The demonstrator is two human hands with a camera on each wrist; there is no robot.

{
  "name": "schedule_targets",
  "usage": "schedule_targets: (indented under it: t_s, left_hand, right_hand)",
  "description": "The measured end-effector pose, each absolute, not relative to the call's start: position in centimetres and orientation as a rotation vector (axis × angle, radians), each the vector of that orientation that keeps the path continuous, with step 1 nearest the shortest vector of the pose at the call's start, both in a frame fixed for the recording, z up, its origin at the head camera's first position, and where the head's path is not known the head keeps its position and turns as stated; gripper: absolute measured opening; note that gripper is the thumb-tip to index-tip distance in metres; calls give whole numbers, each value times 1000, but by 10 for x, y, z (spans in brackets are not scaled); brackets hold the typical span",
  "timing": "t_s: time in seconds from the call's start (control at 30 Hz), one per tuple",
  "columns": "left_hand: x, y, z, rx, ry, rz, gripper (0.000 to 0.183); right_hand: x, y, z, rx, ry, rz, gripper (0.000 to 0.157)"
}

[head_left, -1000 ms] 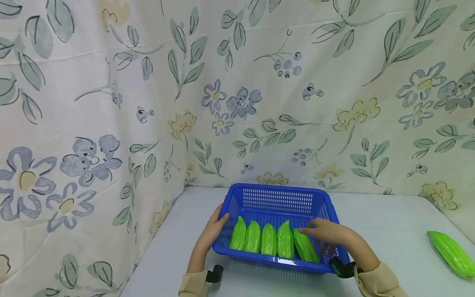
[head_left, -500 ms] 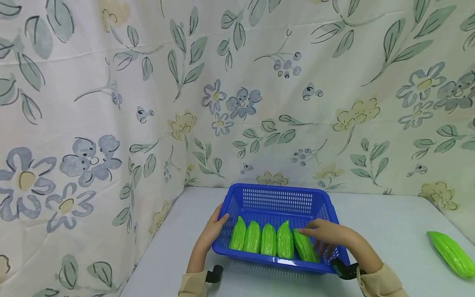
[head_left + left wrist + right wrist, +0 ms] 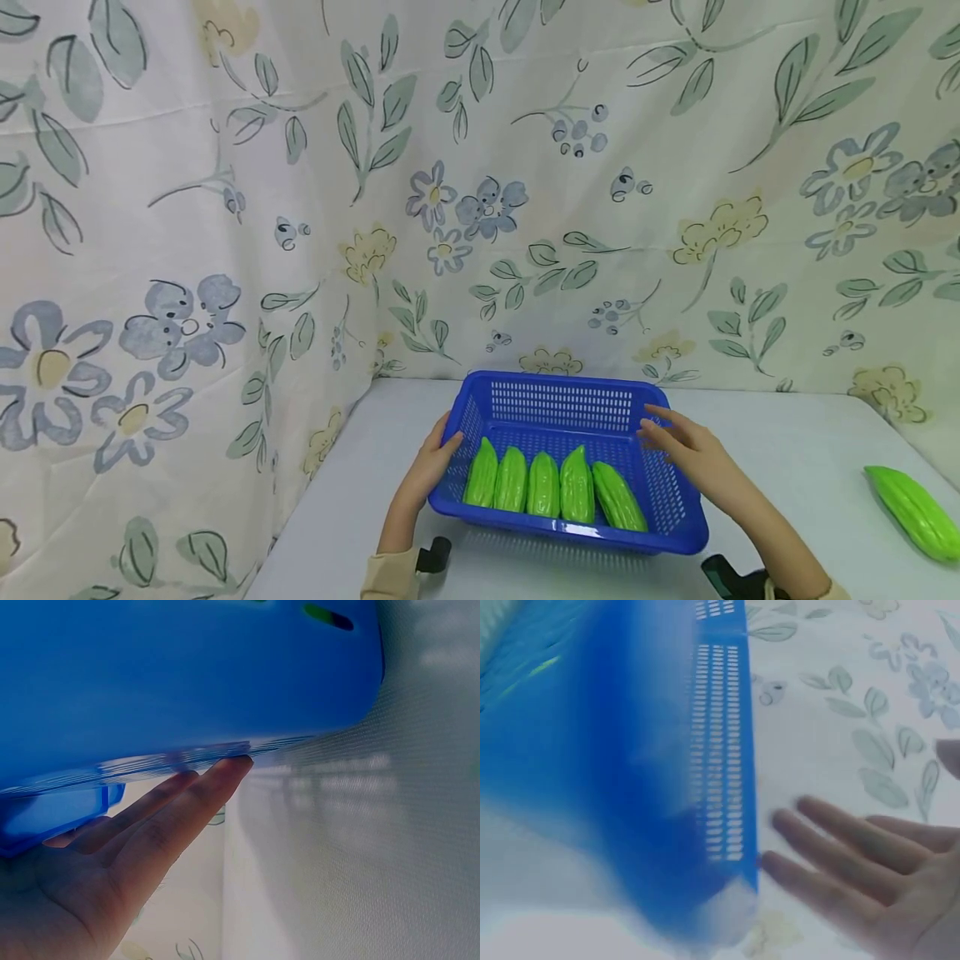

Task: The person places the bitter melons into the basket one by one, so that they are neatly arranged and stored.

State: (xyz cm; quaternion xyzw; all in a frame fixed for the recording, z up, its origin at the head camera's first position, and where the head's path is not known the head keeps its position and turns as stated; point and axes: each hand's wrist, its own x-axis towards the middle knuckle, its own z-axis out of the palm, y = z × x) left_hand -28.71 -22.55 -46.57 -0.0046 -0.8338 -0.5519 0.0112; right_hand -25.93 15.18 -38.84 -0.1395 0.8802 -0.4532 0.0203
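A blue plastic basket [image 3: 570, 525] with slotted walls is on the white table. Several bright green bitter melons [image 3: 512, 479] lie side by side along its near wall, the rightmost one [image 3: 619, 497] slanted. My left hand [image 3: 431, 462] holds the basket's left side, thumb over the rim; in the left wrist view its fingers [image 3: 187, 802] lie along the outside. At the far right part of the rim, my right hand [image 3: 690, 446] has its fingers spread and holds nothing. The right wrist view shows these fingers [image 3: 840, 855] next to the slotted wall [image 3: 720, 750].
Another bitter melon [image 3: 913, 512] lies alone on the table [image 3: 795, 475] at the far right. Behind and to the left hangs a flower-printed cloth [image 3: 525, 317]. A black wrist strap mount [image 3: 433, 554] sits below my left hand.
My right hand has left the rightmost bitter melon and moved up and right to the basket's right rim. My left hand and the basket have stayed put.
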Motion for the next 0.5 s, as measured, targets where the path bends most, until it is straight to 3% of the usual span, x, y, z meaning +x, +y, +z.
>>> schedule_targets:
  t_s: [0.3, 0.5]
  left_hand:
    - [-289, -227, -465, -8, -2602, -1714, 60]
    - [-286, -226, -467, -6, -2612, -1701, 60]
  right_hand:
    - [-253, 188, -412, -413, 2942, -1628, 55]
    - [-249, 211, -427, -209, 2931, -1546, 64]
